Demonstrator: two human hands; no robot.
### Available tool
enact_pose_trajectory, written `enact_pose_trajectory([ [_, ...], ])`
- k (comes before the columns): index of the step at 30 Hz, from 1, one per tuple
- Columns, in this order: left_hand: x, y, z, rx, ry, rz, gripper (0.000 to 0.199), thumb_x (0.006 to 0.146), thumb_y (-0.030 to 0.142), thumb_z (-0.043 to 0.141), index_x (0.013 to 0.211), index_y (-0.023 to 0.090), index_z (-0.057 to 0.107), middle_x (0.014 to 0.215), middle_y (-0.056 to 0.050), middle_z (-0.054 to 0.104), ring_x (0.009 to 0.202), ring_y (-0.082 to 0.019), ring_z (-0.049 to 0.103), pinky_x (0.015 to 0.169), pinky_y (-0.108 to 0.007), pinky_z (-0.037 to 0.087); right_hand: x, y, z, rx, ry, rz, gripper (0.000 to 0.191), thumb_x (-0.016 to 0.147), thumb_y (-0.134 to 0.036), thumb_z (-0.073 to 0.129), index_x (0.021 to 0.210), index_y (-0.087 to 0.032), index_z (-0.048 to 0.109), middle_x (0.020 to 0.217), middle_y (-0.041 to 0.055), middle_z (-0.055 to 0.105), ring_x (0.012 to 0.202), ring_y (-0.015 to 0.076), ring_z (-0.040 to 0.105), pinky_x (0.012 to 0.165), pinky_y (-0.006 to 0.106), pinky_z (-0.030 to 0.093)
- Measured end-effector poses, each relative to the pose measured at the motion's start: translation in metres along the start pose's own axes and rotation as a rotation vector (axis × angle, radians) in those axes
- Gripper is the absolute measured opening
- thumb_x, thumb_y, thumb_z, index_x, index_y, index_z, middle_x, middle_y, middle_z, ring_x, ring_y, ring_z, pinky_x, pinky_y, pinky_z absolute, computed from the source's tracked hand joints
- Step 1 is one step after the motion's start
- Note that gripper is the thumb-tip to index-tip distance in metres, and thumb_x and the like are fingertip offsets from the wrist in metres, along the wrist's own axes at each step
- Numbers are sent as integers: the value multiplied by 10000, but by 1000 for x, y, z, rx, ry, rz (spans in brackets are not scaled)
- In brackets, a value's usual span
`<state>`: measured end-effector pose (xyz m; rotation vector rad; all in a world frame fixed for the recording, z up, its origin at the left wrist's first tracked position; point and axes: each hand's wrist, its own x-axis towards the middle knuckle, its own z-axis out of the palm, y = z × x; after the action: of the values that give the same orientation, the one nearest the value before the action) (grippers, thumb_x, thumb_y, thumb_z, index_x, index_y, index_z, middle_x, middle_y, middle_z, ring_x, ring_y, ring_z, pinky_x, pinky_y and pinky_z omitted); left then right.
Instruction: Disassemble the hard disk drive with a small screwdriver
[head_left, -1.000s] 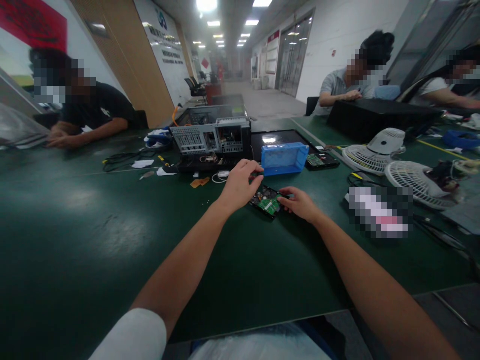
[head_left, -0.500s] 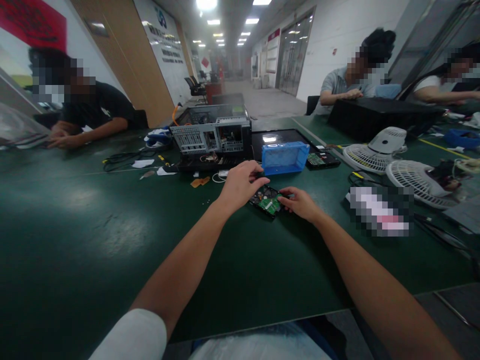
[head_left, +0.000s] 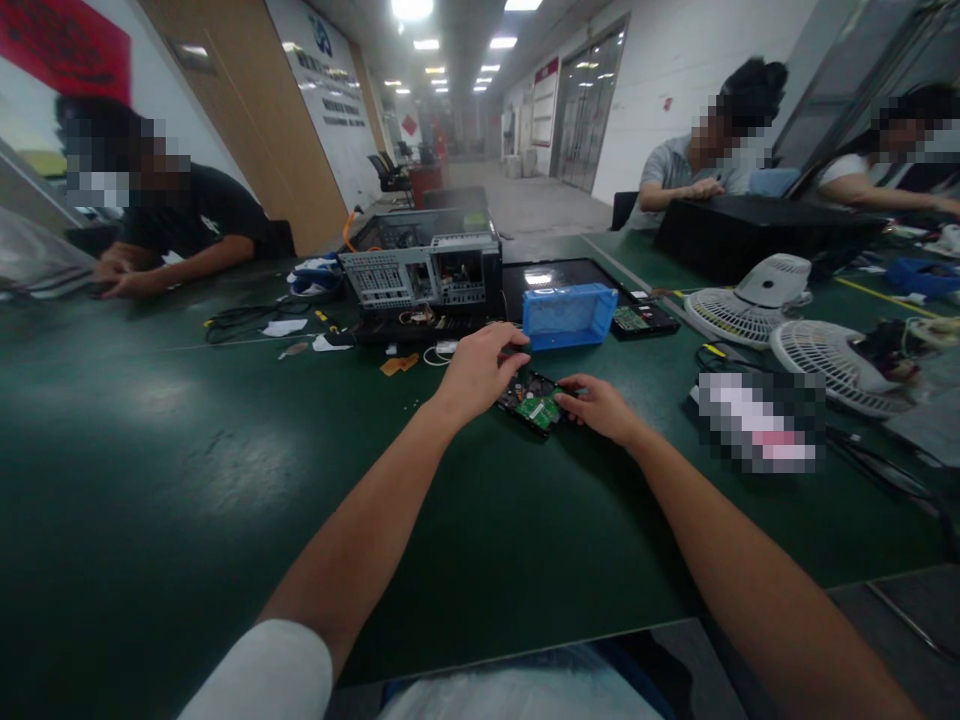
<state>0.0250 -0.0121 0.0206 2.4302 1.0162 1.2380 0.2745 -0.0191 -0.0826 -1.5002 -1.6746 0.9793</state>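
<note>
Hard drive (head_left: 538,408), head view: lies on the green table (head_left: 262,520), green circuit board facing up, in front of the blue tray (head_left: 570,330). Its upper left part is partly covered by the left hand (head_left: 480,370); small detail on the board cannot be read. Left hand: thumb and fingertips drawn close together above that end. Something dark shows at the fingertips, too small to identify; whether it is gripped cannot be told. Right hand (head_left: 596,408): thumb and fingers pinch the right edge of the hard drive; the fingers beneath are largely hidden.

The blue tray blocks part of the flat dark screen (head_left: 555,272). The open computer case (head_left: 420,275) stands behind the left hand, its interior dim. An object right of the right hand is obscured by a pixelated patch (head_left: 757,425). The white fan part (head_left: 832,365) near the right side is partly hidden by clutter.

Compared with the preceding frame, the left thumb has drawn back slightly toward the left. The right hand and hard drive show no clear shift. At far right, the forearm of a person (head_left: 862,185) has changed position.
</note>
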Motion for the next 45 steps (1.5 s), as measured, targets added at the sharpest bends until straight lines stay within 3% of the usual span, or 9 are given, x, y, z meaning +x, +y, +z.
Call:
enact_pose_trajectory([
  [14, -1, -1, 5, -9, 89, -99, 261, 826, 362, 785, 923, 193, 611, 955, -39, 714, 851, -180, 687, 751, -336, 602, 0, -1, 0, 7, -16, 21, 328, 892, -316, 690, 1182, -176, 632, 776, 19, 700, 584, 114, 619, 507, 210, 506],
  [18, -2, -3, 5, -35, 85, -110, 217, 850, 329, 759, 907, 196, 598, 977, -40, 714, 889, -184, 686, 762, -339, 600, 0, -3, -1, -2, -8, 19, 331, 883, -318, 699, 1176, -177, 637, 773, 18, 700, 579, 117, 617, 500, 213, 502],
  [24, 0, -1, 4, -21, 63, 12, 104, 877, 239, 723, 949, 194, 663, 1015, -36, 694, 950, -169, 663, 789, -301, 588, 2, -1, -1, 10, -14, 14, 341, 889, -310, 694, 1189, -160, 627, 737, 13, 681, 571, 119, 610, 489, 210, 496],
  [28, 0, 0, 2, 35, 68, 17, 128, 878, 190, 715, 1005, 207, 711, 1058, -53, 665, 972, -172, 652, 786, -293, 580, 3, 1, 0, 0, -9, 22, 342, 891, -306, 696, 1192, -159, 631, 711, 0, 667, 560, 112, 604, 485, 200, 492],
  [36, 1, -5, 2, 92, 21, 116, 244, 929, 86, 596, 1109, 203, 712, 1148, -62, 728, 1100, -203, 677, 1004, -400, 543, 2, 3, -1, 6, -8, 5, 328, 888, -306, 700, 1175, -159, 636, 745, 16, 692, 568, 109, 611, 494, 196, 495],
  [45, -2, -7, 10, -6, 9, 44, 256, 902, 163, 684, 1155, 195, 668, 1204, -79, 715, 1049, -203, 712, 957, -379, 587, 1, 0, -1, 0, -15, 11, 353, 893, -309, 695, 1200, -147, 630, 730, 17, 683, 572, 116, 613, 495, 200, 499],
])
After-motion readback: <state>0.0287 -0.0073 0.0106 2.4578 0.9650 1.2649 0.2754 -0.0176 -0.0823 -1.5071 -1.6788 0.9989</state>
